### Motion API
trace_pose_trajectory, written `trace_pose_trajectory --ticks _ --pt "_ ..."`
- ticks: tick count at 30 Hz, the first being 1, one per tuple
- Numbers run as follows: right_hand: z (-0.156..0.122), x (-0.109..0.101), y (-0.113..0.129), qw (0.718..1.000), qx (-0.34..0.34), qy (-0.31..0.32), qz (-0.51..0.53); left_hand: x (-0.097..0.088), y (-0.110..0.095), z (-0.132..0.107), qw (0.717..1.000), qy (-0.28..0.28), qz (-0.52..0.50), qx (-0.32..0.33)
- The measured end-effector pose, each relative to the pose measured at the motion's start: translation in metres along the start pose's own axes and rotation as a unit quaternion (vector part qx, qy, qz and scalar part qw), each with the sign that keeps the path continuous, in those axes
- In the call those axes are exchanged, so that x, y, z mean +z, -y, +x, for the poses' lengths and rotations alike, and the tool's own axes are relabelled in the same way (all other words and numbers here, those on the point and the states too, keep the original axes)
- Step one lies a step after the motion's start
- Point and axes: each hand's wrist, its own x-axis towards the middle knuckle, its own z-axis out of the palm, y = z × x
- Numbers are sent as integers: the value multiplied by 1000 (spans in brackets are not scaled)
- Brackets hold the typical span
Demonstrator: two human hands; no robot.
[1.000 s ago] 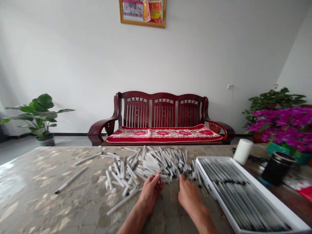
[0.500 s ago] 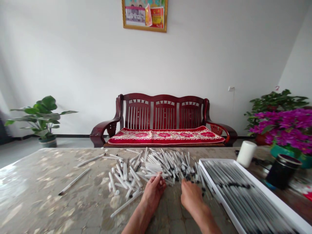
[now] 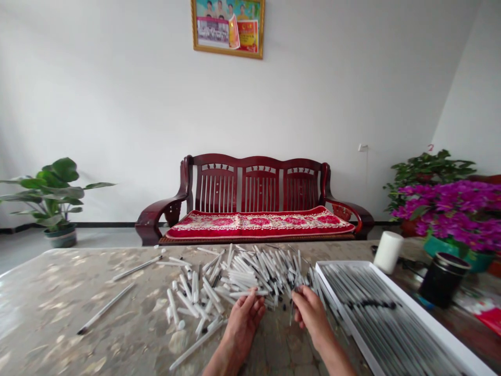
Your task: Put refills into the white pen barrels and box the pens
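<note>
My left hand (image 3: 247,313) is closed in a pinch on a whitish pen barrel (image 3: 238,294), at the near edge of a heap of similar pale tubes (image 3: 245,277) with some black ends. Across a small gap, my right hand (image 3: 309,305) has its fingers pinched round a thin grey pen refill (image 3: 291,310) that points down toward the table; its upper end is hidden by the fingers. To the right lies a white tray (image 3: 362,342) filled with rows of slim grey refills (image 3: 395,334).
On the patterned table (image 3: 129,339) several assembled-looking pens lie apart, one pen (image 3: 105,309) at left. Beyond the tray stand a white cylinder (image 3: 388,253), a black cup (image 3: 444,279) and purple flowers (image 3: 462,214). A red wooden bench (image 3: 258,193) is behind the table.
My right hand has turned, so its fingers and the thin refill show now. The left hand stays at the heap with the barrel. The view has shifted slightly.
</note>
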Motion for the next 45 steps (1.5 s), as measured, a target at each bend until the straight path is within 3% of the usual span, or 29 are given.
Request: trace_pose_trajectory --ticks 2,5,24,29,35,39,45 --pt "-2 6 2 989 -22 -48 137 1 0 -2 1000 -5 4 1" --pt "-8 15 6 973 -54 -89 204 3 0 -4 1000 -14 5 4" --pt "-15 26 -3 978 -67 -100 172 2 1 -6 1000 -5 5 -8" --pt "-20 30 1 981 -81 -69 162 0 4 -8 1000 8 13 -5" --pt "-16 34 -5 988 -118 22 101 0 4 -8 999 41 15 -28" --pt "-4 19 -17 985 -160 -30 -54 2 -5 -9 998 -1 -59 -21" --pt "-6 8 -17 913 -168 -25 -370 1 -6 -8 998 2 -61 -19"
